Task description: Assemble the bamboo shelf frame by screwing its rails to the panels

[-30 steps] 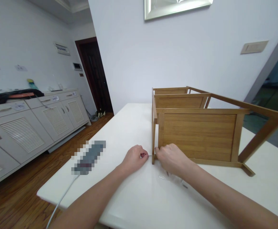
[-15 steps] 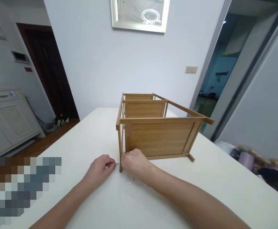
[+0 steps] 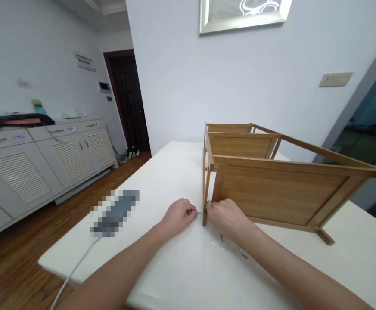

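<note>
A wooden shelf rack (image 3: 265, 193) lies on its side on the white table (image 3: 181, 267), its panels standing upright one behind another. My left hand (image 3: 180, 216) is closed in a pinch on a thin metal rod (image 3: 200, 212), whose tip points at the rack's near left post. Most of that rod is hidden in my fingers, so its kind cannot be told. My right hand (image 3: 228, 218) is closed around the lower end of the same post, on the inner side, and its fingertips are partly hidden.
Small loose pieces (image 3: 244, 254) lie on the table beneath my right forearm. At the left, a blurred-out device (image 3: 115, 215) with a white cable (image 3: 74, 271) rests near the table edge. A long white cabinet (image 3: 68, 150) stands along the left wall.
My view swung right and then back left. Both hands keep their places at the post, and the rod still points at it. The rack's near panel appears slightly turned from a second ago.
</note>
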Demonstrator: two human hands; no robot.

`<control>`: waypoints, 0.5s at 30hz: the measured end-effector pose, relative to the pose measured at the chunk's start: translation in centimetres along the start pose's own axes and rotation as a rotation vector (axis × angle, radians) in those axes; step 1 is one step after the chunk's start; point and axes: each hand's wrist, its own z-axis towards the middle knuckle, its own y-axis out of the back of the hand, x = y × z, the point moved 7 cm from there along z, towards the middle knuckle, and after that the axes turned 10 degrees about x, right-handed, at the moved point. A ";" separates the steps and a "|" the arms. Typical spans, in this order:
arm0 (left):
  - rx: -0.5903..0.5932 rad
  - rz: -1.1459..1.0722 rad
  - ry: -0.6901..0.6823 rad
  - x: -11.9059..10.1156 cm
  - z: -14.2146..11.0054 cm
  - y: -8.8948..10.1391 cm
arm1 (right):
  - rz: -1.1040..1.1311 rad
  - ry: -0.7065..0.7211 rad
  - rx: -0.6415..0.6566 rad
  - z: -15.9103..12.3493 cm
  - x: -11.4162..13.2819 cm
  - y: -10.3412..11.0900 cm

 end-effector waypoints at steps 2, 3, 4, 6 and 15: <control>-0.028 -0.036 0.028 0.3 0.0 0.0 | 0.005 -0.005 0.006 0.0 0.0 0.0; -0.048 -0.064 0.048 0.5 0.1 0.1 | 0.007 -0.004 0.008 0.0 0.0 0.0; -0.071 -0.098 0.066 0.7 0.1 0.2 | 0.007 -0.001 0.011 -0.1 0.0 0.0; -0.131 -0.177 0.090 0.7 0.0 0.7 | 0.003 0.005 0.005 -0.1 0.1 -0.1; -0.539 -0.609 -0.197 -6.2 -0.6 10.6 | 0.013 -0.004 -0.040 -0.1 0.4 -0.2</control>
